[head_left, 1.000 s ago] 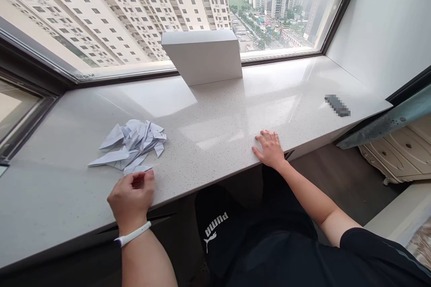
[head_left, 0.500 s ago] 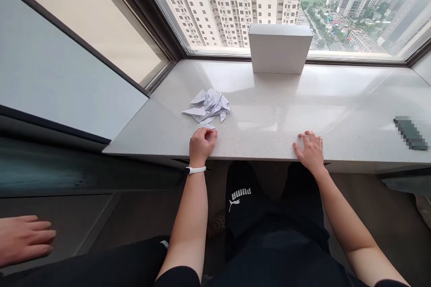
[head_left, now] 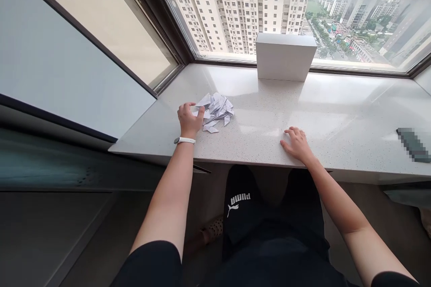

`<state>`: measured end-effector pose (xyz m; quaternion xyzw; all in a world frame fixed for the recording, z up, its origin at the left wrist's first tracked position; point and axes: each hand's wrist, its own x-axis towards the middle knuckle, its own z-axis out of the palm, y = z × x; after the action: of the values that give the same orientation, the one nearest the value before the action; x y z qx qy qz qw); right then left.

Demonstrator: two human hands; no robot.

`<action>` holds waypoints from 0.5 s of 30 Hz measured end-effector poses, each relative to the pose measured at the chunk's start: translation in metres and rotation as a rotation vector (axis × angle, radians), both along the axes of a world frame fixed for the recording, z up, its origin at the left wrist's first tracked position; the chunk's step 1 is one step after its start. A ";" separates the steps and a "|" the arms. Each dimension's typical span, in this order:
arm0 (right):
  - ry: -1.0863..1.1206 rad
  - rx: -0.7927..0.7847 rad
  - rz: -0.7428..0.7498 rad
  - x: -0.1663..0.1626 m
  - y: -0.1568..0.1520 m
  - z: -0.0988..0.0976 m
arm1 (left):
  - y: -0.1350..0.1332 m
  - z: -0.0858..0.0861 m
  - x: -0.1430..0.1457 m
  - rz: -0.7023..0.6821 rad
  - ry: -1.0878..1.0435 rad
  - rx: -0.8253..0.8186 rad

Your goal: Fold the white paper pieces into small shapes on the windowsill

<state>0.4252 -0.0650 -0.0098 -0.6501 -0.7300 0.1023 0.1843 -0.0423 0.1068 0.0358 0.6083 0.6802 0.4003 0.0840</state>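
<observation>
A loose pile of folded white paper pieces (head_left: 218,110) lies on the pale speckled windowsill (head_left: 252,143). At the pile's left edge is my left hand (head_left: 190,119), a white band on its wrist. Its thumb and fingers are apart around the pointed end of a piece; whether they touch it I cannot make out. My right hand (head_left: 296,143) rests near the sill's front edge, fingers spread and holding nothing.
A white box (head_left: 285,58) stands upright at the back against the window. A blurred-out dark flat object (head_left: 414,145) lies at the far right of the sill. A pale panel (head_left: 67,54) borders the left side.
My left hand has moved forward and left, from in front of the pile to its left side, and its fingers have spread. My right hand has shifted slightly left. Another person's hand has left the view at lower left.
</observation>
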 end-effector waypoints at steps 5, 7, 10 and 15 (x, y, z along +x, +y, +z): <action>0.137 -0.036 0.133 -0.040 0.020 0.003 | 0.050 0.009 -0.017 -0.076 -0.060 -0.204; 0.207 -0.054 0.178 -0.065 0.031 0.006 | 0.061 0.010 -0.016 -0.107 -0.083 -0.256; 0.300 -0.061 0.238 -0.106 0.058 0.010 | 0.072 0.008 -0.015 -0.127 -0.107 -0.282; 0.384 -0.052 0.294 -0.158 0.127 0.011 | 0.073 -0.002 -0.027 -0.061 -0.121 -0.225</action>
<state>0.2675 0.0615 0.0008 -0.5099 -0.7656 0.2684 0.2859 -0.0696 0.1803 0.0335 0.5902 0.6957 0.3547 0.2048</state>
